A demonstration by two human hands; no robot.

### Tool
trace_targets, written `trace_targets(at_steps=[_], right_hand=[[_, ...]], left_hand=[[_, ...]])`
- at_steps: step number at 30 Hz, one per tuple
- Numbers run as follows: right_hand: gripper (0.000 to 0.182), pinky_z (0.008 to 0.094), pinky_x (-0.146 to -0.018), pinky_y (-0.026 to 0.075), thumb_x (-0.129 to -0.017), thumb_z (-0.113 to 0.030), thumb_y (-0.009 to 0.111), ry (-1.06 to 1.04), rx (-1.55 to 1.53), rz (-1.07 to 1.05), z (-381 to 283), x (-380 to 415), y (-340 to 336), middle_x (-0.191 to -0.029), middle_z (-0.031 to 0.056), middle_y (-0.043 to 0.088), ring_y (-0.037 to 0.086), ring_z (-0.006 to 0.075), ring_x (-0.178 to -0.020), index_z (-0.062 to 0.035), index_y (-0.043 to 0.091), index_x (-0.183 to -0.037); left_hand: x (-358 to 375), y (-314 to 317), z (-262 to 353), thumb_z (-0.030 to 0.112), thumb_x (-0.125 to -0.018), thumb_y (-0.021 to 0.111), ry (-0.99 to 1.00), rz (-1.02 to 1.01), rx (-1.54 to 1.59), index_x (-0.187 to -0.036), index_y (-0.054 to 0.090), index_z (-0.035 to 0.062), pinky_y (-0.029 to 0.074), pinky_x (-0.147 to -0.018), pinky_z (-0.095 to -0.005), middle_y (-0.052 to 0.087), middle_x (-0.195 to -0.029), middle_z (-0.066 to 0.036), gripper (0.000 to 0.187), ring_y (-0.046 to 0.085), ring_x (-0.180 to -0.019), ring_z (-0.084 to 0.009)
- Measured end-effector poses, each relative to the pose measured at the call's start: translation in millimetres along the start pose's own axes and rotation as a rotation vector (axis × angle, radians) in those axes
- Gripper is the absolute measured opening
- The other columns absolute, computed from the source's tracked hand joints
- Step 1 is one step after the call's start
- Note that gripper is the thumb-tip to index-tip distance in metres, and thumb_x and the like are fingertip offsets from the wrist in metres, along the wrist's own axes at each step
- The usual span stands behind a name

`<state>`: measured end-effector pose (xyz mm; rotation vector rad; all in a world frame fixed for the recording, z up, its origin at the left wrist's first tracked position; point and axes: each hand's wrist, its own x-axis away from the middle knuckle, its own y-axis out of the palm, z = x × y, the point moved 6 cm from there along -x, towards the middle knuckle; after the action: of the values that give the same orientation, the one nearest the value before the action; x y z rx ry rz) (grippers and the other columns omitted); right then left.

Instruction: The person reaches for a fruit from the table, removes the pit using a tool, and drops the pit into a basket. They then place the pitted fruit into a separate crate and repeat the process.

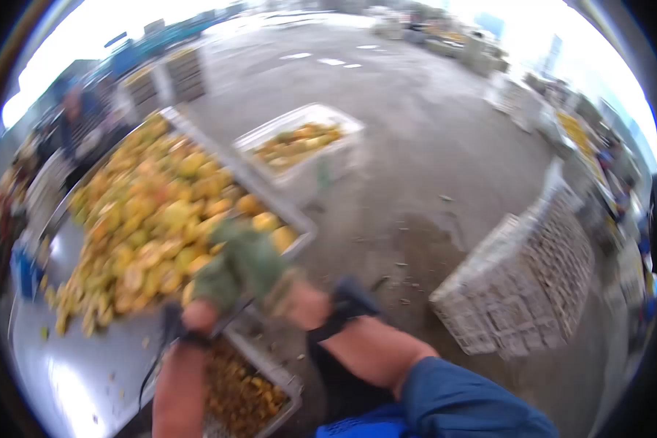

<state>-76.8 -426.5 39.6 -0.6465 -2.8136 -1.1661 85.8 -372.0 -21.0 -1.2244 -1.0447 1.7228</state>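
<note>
The fruit (150,219) lies in a broad heap of yellow, orange and green pieces, spread along the left side of the metal table (58,365) from far to near. The heap's near right edge sits just beside the green glove (244,263); motion blur hides any finer detail.

a metal table (66,365) with a raised rim carries a big heap of yellow fruit (150,212), whole and cut, spread from its far end to the middle; loose bits lie on the bare wet steel nearer the camera. the concrete floor (416,131) bears a white crate (299,146) of fruit just beyond the table, stacked empty crates (525,285) at right, and a crate of peels (244,394) below the table's edge.
</note>
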Motion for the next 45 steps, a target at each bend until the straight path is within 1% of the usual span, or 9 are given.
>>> trace_targets(at_steps=[5,9,11,19,22,25,37,40,45], right_hand=[[0.032,0.026,-0.056,0.048,-0.101,-0.041,0.063,0.075,0.412,-0.088,-15.3,-13.5,50.4,-0.081,0.0012,0.065,0.06,0.0102,-0.065,-0.0089,0.065,-0.104],[0.032,0.0263,-0.062,0.05,-0.1,-0.04,0.066,0.253,0.589,-0.216,16.1,-4.4,86.5,-0.079,0.0009,0.066,0.062,0.0093,-0.069,-0.0091,0.067,-0.096],[0.033,0.0231,-0.061,0.049,-0.099,-0.036,0.068,0.306,0.632,-0.385,58.5,-0.9,106.3,-0.082,0.0039,0.068,0.063,0.0077,-0.072,-0.004,0.067,-0.102],[0.036,0.0484,-0.075,0.052,-0.096,-0.034,0.066,-0.095,1.198,-0.503,125.9,15.7,156.5,-0.093,0.0254,0.07,0.068,0.0459,-0.087,-0.0005,0.064,-0.109],[0.033,0.0503,-0.073,0.052,-0.097,-0.033,0.064,-0.164,1.277,-0.503,140.1,17.5,158.4,-0.089,0.0251,0.07,0.067,0.0459,-0.085,-0.0017,0.064,-0.107],[0.029,0.0523,-0.071,0.051,-0.098,-0.032,0.062,-0.241,1.327,-0.515,153.0,18.1,161.8,-0.085,0.0244,0.07,0.068,0.0454,-0.081,-0.0034,0.064,-0.106],[0.03,0.052,-0.07,0.053,-0.097,-0.032,0.062,-0.3,1.548,-0.536,161.1,25.1,166.7,-0.082,0.022,0.07,0.069,0.0416,-0.076,-0.0035,0.065,-0.106],[0.031,0.0521,-0.07,0.053,-0.098,-0.032,0.061,-0.261,1.575,-0.567,159.6,28.2,167.7,-0.083,0.022,0.071,0.069,0.0414,-0.077,-0.0032,0.064,-0.108],[0.032,0.0524,-0.071,0.053,-0.098,-0.032,0.061,-0.247,1.562,-0.599,163.9,29.2,163.9,-0.087,0.022,0.071,0.069,0.041,-0.078,-0.0025,0.063,-0.11]], left_hand=[[30.6,-81.5,16.1,0.015,-0.084,0.078,-0.265,0.17,0.784,-0.123,0.063,0.0032,0.057,-0.078,-0.0328,0.07,-0.106,-0.011,0.043,0.07,-0.093,-0.0267],[129.3,-143.4,-5.6,0.031,-0.1,0.067,-0.701,0.238,0.986,-0.129,0.062,0.0049,0.057,-0.07,-0.0289,0.068,-0.105,-0.005,0.039,0.067,-0.093,-0.0145],[167.5,-151.1,-8.9,0.042,-0.103,0.06,-0.819,0.322,1.183,-0.134,0.059,0.0052,0.058,-0.069,-0.0314,0.067,-0.103,-0.006,0.048,0.066,-0.093,-0.0169],[244.4,-140.4,-18.3,0.055,-0.109,0.037,-0.765,0.41,1.555,-0.147,0.046,-0.0003,0.053,-0.1,-0.0375,0.064,-0.125,-0.013,0.067,0.065,-0.111,-0.0225],[255.5,-143.3,-21.7,0.049,-0.111,0.038,-0.694,0.46,1.452,-0.147,0.047,-0.0025,0.051,-0.102,-0.0364,0.063,-0.13,-0.013,0.064,0.064,-0.115,-0.0213],[260.3,-160.0,-17.3,0.042,-0.112,0.039,-0.541,0.432,0.899,-0.146,0.049,-0.0032,0.051,-0.102,-0.0342,0.063,-0.132,-0.013,0.058,0.063,-0.115,-0.0191],[273.0,-147.5,-23.9,0.029,-0.11,0.048,-0.784,0.41,1.192,-0.133,0.06,-0.0032,0.052,-0.098,-0.032,0.068,-0.122,-0.01,0.041,0.064,-0.107,-0.0166],[269.6,-150.0,-19.0,0.028,-0.11,0.05,-0.648,0.409,0.818,-0.131,0.062,-0.003,0.052,-0.096,-0.032,0.068,-0.12,-0.011,0.039,0.065,-0.105,-0.0164],[265.8,-149.3,-13.5,0.026,-0.109,0.051,-0.716,0.475,0.875,-0.126,0.064,-0.0025,0.053,-0.093,-0.0318,0.069,-0.117,-0.01,0.035,0.065,-0.103,-0.0159]])
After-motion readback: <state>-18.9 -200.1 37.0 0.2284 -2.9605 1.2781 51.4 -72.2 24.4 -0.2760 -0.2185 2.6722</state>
